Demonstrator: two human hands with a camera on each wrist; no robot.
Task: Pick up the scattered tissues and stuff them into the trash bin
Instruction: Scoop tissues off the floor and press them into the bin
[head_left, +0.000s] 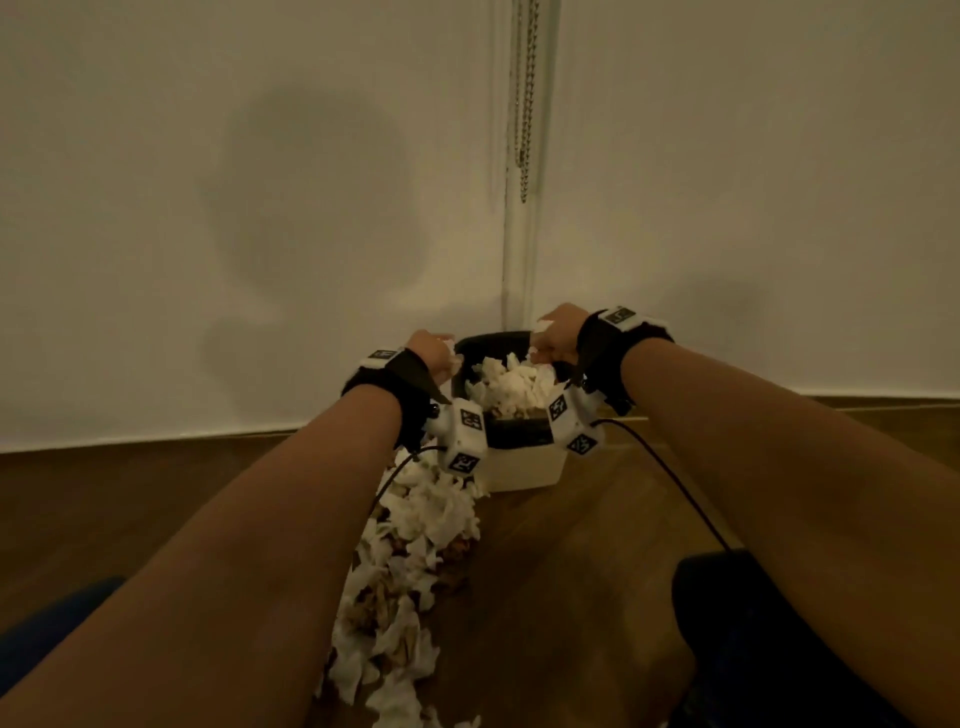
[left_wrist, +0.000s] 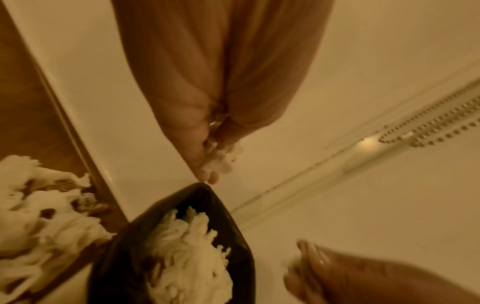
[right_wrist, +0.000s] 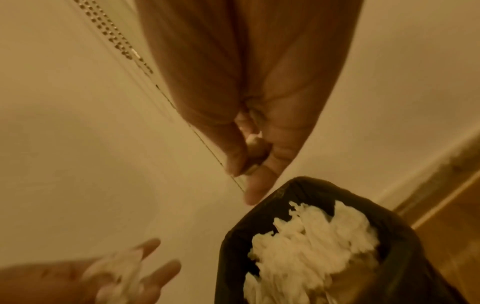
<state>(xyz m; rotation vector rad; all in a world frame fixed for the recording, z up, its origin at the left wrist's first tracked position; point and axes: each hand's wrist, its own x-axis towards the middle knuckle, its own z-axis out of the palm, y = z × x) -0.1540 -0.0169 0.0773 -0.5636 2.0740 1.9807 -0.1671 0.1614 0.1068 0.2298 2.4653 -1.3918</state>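
- My left hand (head_left: 434, 353) and right hand (head_left: 556, 340) each clutch a wad of tissues, fingers curled round it, at opposite rims of the trash bin (head_left: 524, 462).
- The bin's opening lies between and just below both hands.
- More tissues (head_left: 410, 561) trail along the floor (head_left: 571, 571) toward me, nearer my left arm.

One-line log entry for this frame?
left hand: grips tissue | right hand: grips tissue | both over trash bin | floor pile remains

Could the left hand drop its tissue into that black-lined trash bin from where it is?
Probably yes. The left hand, gripping a white tissue wad, hangs at the open rim of the black-lined trash bin; nothing covers the tissue-heaped opening.
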